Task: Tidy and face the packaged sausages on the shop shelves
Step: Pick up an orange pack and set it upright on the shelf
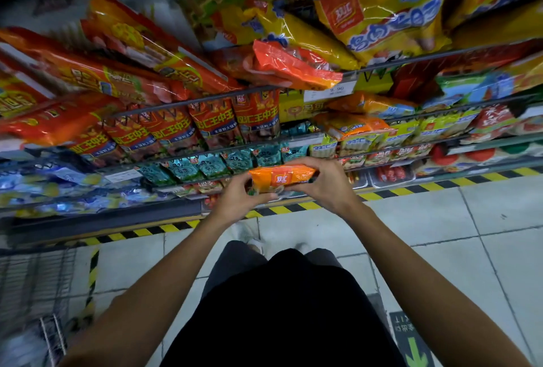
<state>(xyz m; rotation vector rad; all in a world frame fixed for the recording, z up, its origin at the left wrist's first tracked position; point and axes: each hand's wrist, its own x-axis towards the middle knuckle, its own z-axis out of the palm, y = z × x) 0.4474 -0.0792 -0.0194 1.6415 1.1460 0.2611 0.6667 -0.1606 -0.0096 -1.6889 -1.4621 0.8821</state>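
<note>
1. We hold one orange sausage pack (281, 178) out in front of the shelves, clear of every rack, with the teal packs (205, 165) of a lower shelf behind it.

2. Our left hand (239, 194) is closed round the pack's left end, thumb on top and fingers curled beneath. Our right hand (321, 181) is closed over its right end, fingers wrapped across the upper edge. Neither hand holds anything else.

3. The pack lies roughly level between the hands, its red logo facing up toward us (so the front is already in view).

4. We judge the step in hand to be the carry: a single pack is off the shelf and has no place yet.

5. Packs with the same orange top sit on a shelf up and to the right (357, 128), just above the green-edged ones, and that looks the likeliest home, though we cannot read the labels well enough to be sure.

6. The next move calls for lifting the pack up and right, then sliding it in behind the wire rail (426, 118) with the printed face outward.

7. The loose red pack (293, 65) hanging over the rail higher up still wants straightening (as do the slumped red bags (97, 73) to the left).
</note>
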